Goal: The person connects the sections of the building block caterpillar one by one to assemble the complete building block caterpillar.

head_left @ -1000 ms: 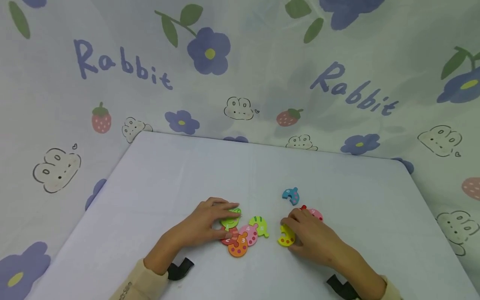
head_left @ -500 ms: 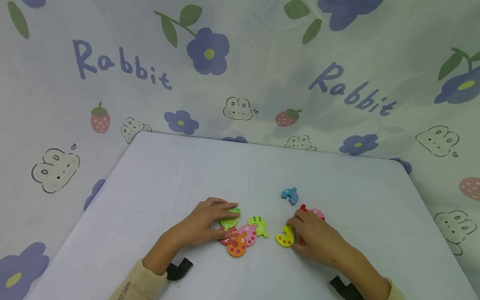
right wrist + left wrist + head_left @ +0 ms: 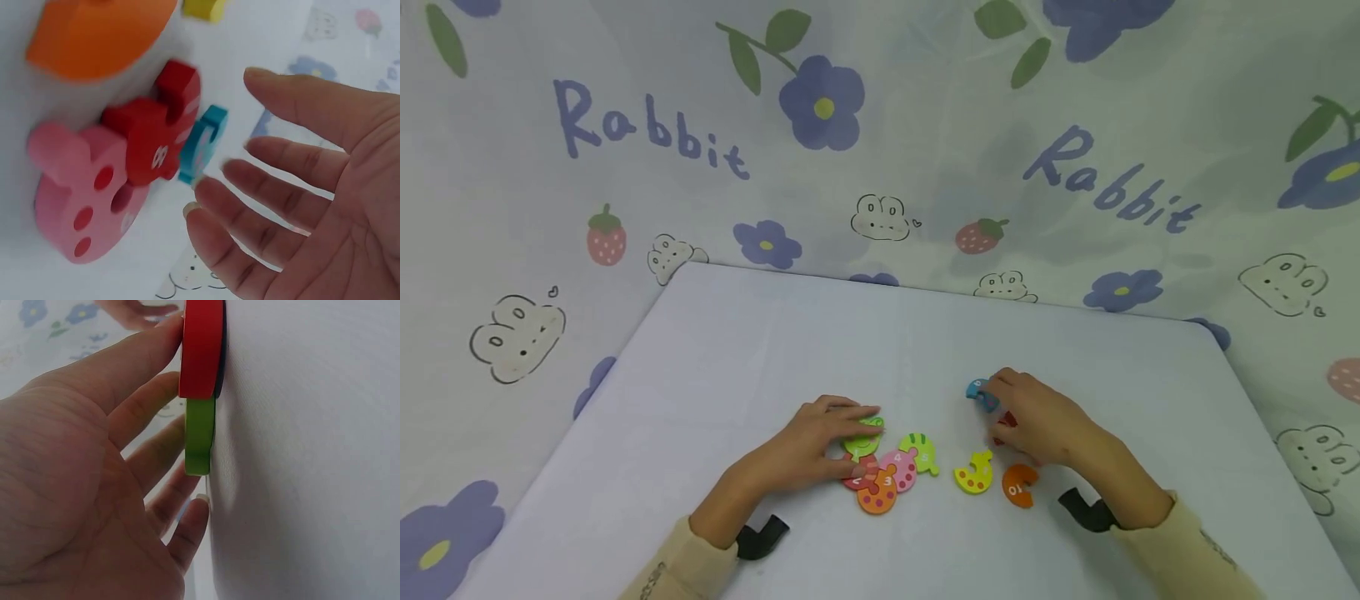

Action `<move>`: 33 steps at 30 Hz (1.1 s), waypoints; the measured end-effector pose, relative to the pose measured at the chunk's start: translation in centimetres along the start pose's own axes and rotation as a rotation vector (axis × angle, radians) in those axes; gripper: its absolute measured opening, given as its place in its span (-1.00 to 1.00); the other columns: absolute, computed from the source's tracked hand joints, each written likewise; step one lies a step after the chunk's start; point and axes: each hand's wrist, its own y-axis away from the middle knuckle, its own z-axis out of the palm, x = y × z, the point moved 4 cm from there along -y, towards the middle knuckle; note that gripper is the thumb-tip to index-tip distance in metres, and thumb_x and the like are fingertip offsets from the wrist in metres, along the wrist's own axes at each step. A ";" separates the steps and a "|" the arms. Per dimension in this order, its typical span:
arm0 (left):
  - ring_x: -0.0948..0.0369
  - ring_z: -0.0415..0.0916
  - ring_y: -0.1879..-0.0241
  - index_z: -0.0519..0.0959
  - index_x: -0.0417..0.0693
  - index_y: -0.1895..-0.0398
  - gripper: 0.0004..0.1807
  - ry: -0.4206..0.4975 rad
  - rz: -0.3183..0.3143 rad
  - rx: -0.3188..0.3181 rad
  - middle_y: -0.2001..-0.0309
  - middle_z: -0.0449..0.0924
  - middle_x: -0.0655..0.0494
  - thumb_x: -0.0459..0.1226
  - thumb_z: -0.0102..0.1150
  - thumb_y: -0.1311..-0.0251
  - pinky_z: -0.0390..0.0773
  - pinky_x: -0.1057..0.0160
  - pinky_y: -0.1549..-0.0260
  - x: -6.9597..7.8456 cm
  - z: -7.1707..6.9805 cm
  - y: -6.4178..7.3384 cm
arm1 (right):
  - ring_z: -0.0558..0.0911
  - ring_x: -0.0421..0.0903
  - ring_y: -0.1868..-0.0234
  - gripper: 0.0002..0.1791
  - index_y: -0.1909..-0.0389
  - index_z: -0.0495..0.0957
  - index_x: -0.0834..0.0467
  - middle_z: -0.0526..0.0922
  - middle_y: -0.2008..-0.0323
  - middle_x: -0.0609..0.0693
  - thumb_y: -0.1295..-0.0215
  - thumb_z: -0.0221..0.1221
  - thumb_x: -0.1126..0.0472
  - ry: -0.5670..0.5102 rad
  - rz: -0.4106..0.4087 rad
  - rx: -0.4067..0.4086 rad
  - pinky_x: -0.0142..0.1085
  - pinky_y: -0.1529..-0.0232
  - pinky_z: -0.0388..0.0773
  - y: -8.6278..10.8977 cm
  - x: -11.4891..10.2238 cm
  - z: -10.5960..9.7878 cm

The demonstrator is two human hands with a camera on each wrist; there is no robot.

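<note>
Blue puzzle piece (image 3: 199, 152), at ten o'clock from loose, empty right hand (image 3: 1041, 418), seems light, stiff; pinch its rim. Left hand (image 3: 801, 446), unclenched, touches red piece (image 3: 202, 353).

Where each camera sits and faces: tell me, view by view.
Head: on the head, facing forward and down at the table; left hand, right hand, sleeves show.
Left wrist: worn there, facing the green piece; both hands partly show.
Right wrist: worn there, facing the red 8 piece; right hand shows.
Head and right wrist share the blue piece.
</note>
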 end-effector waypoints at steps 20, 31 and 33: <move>0.07 0.13 -0.50 0.59 0.22 -0.41 -0.37 -0.001 -0.010 -0.006 -0.53 0.33 0.31 -0.05 0.48 -0.26 0.14 -0.27 -0.35 0.0 0.0 -0.1 | 0.54 -0.07 0.17 -0.42 -0.15 0.63 0.11 0.58 0.15 -0.05 -0.18 0.53 -0.05 0.026 0.079 -0.065 -0.07 0.05 0.66 -1.9 1.4 2.2; 0.05 0.13 -0.50 0.58 0.22 -0.41 -0.38 -0.002 -0.006 -0.004 -0.53 0.33 0.31 -0.05 0.47 -0.27 0.15 -0.28 -0.35 0.1 0.0 -0.1 | 0.48 -0.11 0.26 -0.37 0.00 0.62 0.14 0.55 0.28 -0.11 -0.13 0.51 -0.22 -0.045 0.146 -0.043 -0.19 0.19 0.59 -0.6 0.4 2.8; 0.05 0.13 -0.50 0.58 0.22 -0.41 -0.38 -0.002 -0.005 -0.003 -0.53 0.33 0.30 -0.05 0.47 -0.27 0.15 -0.28 -0.34 0.2 0.0 -0.1 | 0.48 -0.13 0.26 -0.39 0.02 0.61 0.13 0.55 0.28 -0.12 -0.12 0.52 -0.22 -0.082 0.150 -0.023 -0.21 0.20 0.58 -0.2 -0.3 2.7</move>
